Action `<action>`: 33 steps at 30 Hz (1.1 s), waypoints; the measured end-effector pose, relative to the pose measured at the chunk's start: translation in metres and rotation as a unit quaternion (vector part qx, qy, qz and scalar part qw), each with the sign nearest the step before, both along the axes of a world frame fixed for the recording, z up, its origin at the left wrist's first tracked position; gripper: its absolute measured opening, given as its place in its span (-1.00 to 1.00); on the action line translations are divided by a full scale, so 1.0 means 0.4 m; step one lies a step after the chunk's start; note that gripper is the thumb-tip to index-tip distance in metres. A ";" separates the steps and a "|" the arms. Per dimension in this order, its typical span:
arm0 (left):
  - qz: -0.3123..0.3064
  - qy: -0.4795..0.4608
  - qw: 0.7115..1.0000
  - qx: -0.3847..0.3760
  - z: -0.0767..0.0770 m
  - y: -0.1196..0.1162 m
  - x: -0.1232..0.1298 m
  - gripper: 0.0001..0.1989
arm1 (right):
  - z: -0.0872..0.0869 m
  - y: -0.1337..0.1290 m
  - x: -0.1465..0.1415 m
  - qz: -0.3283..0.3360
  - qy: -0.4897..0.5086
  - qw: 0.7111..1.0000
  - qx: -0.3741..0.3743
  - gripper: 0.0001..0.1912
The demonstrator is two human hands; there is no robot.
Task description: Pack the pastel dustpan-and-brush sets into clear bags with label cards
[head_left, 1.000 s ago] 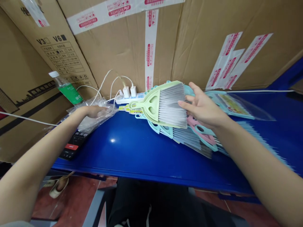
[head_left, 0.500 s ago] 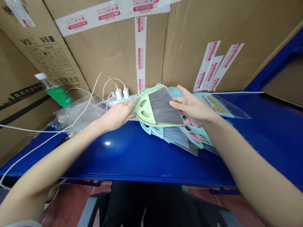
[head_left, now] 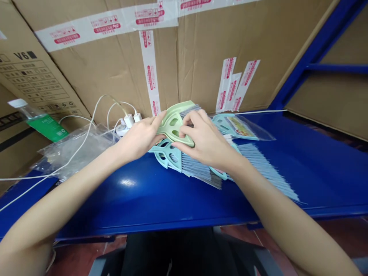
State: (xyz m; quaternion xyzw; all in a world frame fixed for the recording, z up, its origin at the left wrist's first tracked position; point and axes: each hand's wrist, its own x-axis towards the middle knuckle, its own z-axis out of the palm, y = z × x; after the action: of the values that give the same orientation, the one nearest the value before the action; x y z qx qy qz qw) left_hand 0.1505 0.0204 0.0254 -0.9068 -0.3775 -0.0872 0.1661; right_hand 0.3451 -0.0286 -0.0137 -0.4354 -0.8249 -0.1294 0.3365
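My left hand (head_left: 140,137) grips the handle end of a pale green hand brush (head_left: 176,133). Behind the brush lies a matching green dustpan (head_left: 181,106), its handle pinched together with the brush's. Across the brush head, my right hand (head_left: 205,140) has its fingers curled, the thumb at the lower edge and the fingertips by the oval holes. It covers most of the grey bristles. Under both hands, several light blue hand brushes (head_left: 174,155) lie stacked on the blue table (head_left: 138,201). More blue bristles (head_left: 264,166) fan out below my right forearm.
At the right back lies a light blue piece with a picture card in a clear bag (head_left: 241,126). Chargers (head_left: 129,119) with white cables, crumpled clear plastic (head_left: 80,147) and a green-labelled bottle (head_left: 43,122) are on the left. Cardboard boxes (head_left: 198,50) stand behind.
My right hand has moved from the bristle side onto the brush head and curled its fingers around it. My left hand keeps the handle. The camera view has shifted to the right.
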 end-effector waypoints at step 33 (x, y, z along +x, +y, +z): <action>0.026 0.071 0.994 -0.084 0.153 0.244 0.132 -0.41 | -0.083 0.088 0.375 -0.248 -0.098 0.934 -0.237 -0.82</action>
State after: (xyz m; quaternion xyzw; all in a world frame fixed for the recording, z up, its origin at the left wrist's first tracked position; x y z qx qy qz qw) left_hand 0.2031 0.1180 0.0864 -0.9114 -0.3941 0.0133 0.1180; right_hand 0.4950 0.0065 -0.0468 -0.6780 -0.7266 -0.0516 0.0982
